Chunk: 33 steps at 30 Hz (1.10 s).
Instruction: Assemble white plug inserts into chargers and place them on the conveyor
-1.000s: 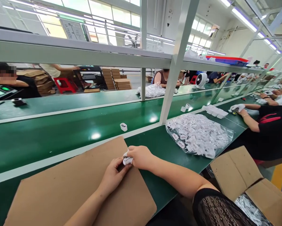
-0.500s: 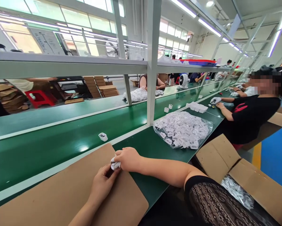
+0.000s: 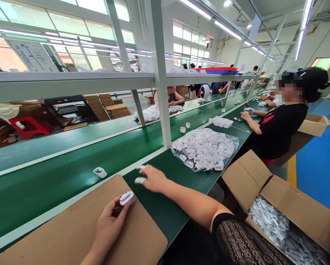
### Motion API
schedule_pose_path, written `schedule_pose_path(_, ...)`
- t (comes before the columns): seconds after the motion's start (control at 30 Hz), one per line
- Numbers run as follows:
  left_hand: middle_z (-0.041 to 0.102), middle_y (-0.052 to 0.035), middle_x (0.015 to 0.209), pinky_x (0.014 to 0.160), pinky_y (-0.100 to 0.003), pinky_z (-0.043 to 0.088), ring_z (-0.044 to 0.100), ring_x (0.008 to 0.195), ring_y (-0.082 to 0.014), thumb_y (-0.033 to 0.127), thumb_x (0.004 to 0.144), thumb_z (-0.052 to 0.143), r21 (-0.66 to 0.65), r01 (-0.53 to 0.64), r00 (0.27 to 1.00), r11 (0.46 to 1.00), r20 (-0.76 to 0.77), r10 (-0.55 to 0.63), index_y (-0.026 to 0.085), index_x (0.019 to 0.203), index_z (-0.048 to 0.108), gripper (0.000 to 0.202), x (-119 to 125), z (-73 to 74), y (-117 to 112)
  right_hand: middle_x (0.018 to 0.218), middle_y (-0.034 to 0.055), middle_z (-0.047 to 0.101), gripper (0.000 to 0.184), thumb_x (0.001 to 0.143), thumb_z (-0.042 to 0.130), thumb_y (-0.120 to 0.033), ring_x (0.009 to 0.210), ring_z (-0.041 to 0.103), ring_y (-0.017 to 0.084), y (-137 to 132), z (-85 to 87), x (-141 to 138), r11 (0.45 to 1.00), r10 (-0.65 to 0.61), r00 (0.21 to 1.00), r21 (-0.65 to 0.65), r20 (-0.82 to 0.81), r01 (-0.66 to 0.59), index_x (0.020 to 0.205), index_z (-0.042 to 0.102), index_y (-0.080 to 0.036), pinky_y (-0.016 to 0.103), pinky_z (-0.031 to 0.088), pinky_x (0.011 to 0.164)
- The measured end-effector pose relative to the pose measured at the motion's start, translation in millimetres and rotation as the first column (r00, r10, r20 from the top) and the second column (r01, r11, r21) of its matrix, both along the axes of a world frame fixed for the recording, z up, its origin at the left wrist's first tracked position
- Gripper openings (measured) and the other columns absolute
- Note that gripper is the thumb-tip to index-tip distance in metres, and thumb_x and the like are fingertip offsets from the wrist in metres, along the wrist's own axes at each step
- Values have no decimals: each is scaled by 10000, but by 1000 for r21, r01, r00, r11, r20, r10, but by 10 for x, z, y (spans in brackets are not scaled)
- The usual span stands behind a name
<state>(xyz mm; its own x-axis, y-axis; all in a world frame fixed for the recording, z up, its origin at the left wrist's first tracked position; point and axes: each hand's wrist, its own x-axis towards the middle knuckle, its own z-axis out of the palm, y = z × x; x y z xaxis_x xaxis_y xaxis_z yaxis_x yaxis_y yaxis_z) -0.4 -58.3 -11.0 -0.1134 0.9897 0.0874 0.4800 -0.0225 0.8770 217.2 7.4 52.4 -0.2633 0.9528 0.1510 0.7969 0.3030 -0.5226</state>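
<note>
Between the thumb and fingers of my left hand [image 3: 108, 222] is a white plug adapter [image 3: 127, 198], its two pins pointing up and away. This hand is over the brown board [image 3: 79, 221] on the bench. My right hand [image 3: 153, 179] is apart from the adapter, above the green bench top, with thumb and forefinger spread and nothing between them. White covers sit on those fingertips. Beyond the board, an open white housing [image 3: 100, 172] lies on the green belt [image 3: 57, 180]. A plastic bag of white plug parts [image 3: 206, 149] rests to the right of my right hand.
A metal post [image 3: 160, 81] rises from the bench edge and meets a long shelf [image 3: 71, 86]. Two white housings [image 3: 185, 127] are farther along the belt. Grouped white blocks [image 3: 220, 122] lie near a co-worker [image 3: 277, 127]. An open carton [image 3: 288, 198] holds bagged parts at lower right.
My right hand has let go of the adapter and its fingers have spread. My left hand keeps the adapter, now in plain sight. The whole view has shifted slightly to the right.
</note>
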Motion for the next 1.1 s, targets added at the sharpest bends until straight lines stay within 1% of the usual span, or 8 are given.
schedule_pose_path(0.13, 750, -64, 974, 712, -369, 578, 685, 785, -256, 816, 703, 667, -12, 35, 998, 999, -53, -36, 231, 1124, 677, 721, 24, 72, -17, 1331, 171, 628, 307, 980, 523, -236, 1187, 605, 263, 309, 111, 727, 898, -428, 900, -78, 80, 434, 1253, 622, -135, 341, 478, 941)
schedule_pose_path(0.3, 765, -44, 1040, 716, -349, 570, 725, 844, -266, 778, 763, 641, -70, 89, 985, 994, -140, -98, 278, 1178, 657, 650, 39, 196, 191, 1380, 284, 554, 399, 914, 541, -131, 1317, 485, 382, 523, 49, 1323, 731, -666, 725, -40, 178, 681, 1301, 577, -39, 467, 393, 1060)
schedule_pose_path(0.43, 772, -57, 987, 680, -342, 544, 729, 816, -279, 737, 788, 600, 10, 80, 961, 997, -265, -75, 263, 1159, 657, 604, 99, 331, 696, 1389, 285, 543, 393, 937, 474, -134, 1318, 480, 391, 578, -62, 1461, 663, -738, 651, 11, 178, 749, 1302, 576, -31, 499, 324, 1104)
schedule_pose_path(0.6, 763, -119, 1056, 724, -394, 535, 723, 887, -333, 627, 819, 569, 80, -35, 906, 996, -419, 66, 218, 1158, 636, 535, 134, 412, 1621, 1414, 300, 535, 408, 949, 421, -128, 1376, 457, 395, 627, -149, 1562, 603, -787, 593, 10, 172, 798, 1311, 577, -26, 521, 276, 1141)
schedule_pose_path(0.8, 733, -204, 1130, 820, -478, 534, 690, 1041, -424, 467, 838, 590, -4, -186, 866, 983, -472, 162, 170, 1232, 607, 494, 109, 306, 2469, 1500, 295, 492, 483, 909, 470, -148, 1526, 270, 438, 672, -108, 1648, 572, -804, 549, 47, 229, 819, 1358, 592, -18, 580, 162, 1211)
schedule_pose_path(0.93, 685, -249, 1242, 968, -508, 486, 620, 1198, -452, 418, 843, 630, -88, -204, 855, 975, -501, 133, 128, 1283, 596, 528, 163, 287, 2351, 1450, 340, 531, 513, 877, 443, -152, 1509, 292, 477, 635, -60, 1686, 617, -758, 575, 52, 309, 786, 1324, 632, 12, 681, 185, 1177)
schedule_pose_path(1.03, 555, -241, 1466, 1149, -498, 345, 455, 1395, -424, 372, 847, 678, 151, -223, 842, 963, -467, 268, 115, 1422, 506, 653, -6, 344, 2208, 1408, 330, 573, 505, 850, 485, -213, 1533, 254, 466, 742, -147, 1766, 678, -692, 591, 90, 415, 730, 1261, 682, 4, 674, 224, 1186)
schedule_pose_path(1.1, 535, -191, 1499, 1194, -494, 267, 395, 1436, -377, 304, 904, 617, 308, -273, 832, 911, -400, 385, 143, 1460, 478, 595, -347, 406, 2143, 1365, 360, 583, 554, 837, 523, -273, 1504, 321, 471, 896, -238, 1830, 708, -651, 612, 67, 450, 703, 1279, 661, 32, 646, 286, 1179)
